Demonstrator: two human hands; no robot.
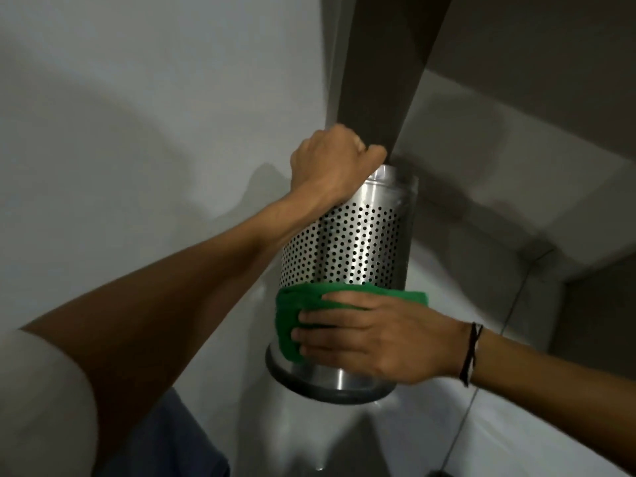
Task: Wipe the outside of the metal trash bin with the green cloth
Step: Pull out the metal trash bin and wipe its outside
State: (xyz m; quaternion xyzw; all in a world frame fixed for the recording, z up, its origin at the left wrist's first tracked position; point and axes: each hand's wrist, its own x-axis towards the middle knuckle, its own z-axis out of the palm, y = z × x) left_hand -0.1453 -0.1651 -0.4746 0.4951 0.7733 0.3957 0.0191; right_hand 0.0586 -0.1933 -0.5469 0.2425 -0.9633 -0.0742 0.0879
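Metal trash bin (347, 249) held off the floor, tilted, rim end away from the camera, dark base ring toward it. Pale floor (103, 132) behind; a dark upright panel (375, 70) just past the rim.

Left hand (330, 163) fisted over the far rim, fingers curled tight around the edge; it carries the bin. Right hand (382, 342) lies flat and spread, fingers nearly straight, pressing the green cloth (292, 321) against the lower wall just above the base ring. Not a pinch grip; the cloth is pinned by palm pressure. A dark cord band (471, 352) sits on the right wrist.

Handling, as judgement: bin looks thin sheet steel, perforated through the middle band, so light and rigid, easily carried by 1 hand. The polished wall is likely slippery; the rolled rim is the sound place to take hold, as the left hand does. The cloth is soft and folded thick, conforms to the curve, may drag slightly on the hole edges.

Count: 1 bin, 1 cloth, 2 hands, both engaged. Perforated band above the cloth not yet covered by it.
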